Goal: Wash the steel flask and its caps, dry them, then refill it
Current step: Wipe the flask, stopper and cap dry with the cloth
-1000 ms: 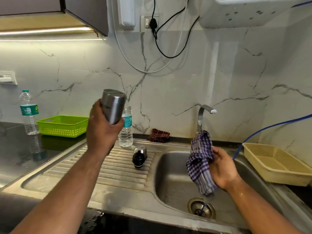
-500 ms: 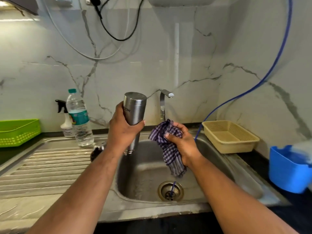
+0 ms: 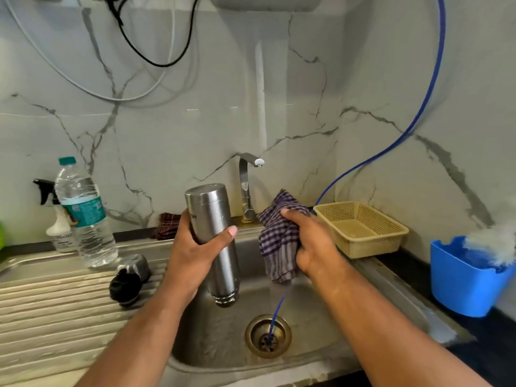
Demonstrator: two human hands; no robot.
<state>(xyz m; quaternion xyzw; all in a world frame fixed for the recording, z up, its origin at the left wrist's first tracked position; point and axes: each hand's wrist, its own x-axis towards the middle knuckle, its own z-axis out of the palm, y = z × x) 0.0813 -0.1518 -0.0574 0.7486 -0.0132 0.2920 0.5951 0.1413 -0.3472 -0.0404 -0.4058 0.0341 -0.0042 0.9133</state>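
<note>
The left hand point(image 3: 195, 255) grips the steel flask point(image 3: 215, 219) mouth-down over the sink point(image 3: 217, 339), and the right hand point(image 3: 312, 247) clutches the checked cloth point(image 3: 276, 247) beside it, probably best wrapped round the wall while the flask turns.

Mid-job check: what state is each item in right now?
steel flask: uncapped, mouth down over sink, gripped by left hand
caps: off, lying on drainboard
checked cloth: bunched in right hand, apart from flask
tap: no stream visible
water bottle: upright, capped

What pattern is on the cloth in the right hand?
The cloth is checked, purple and white, seen best in the head view, gripped by the right hand.
</note>
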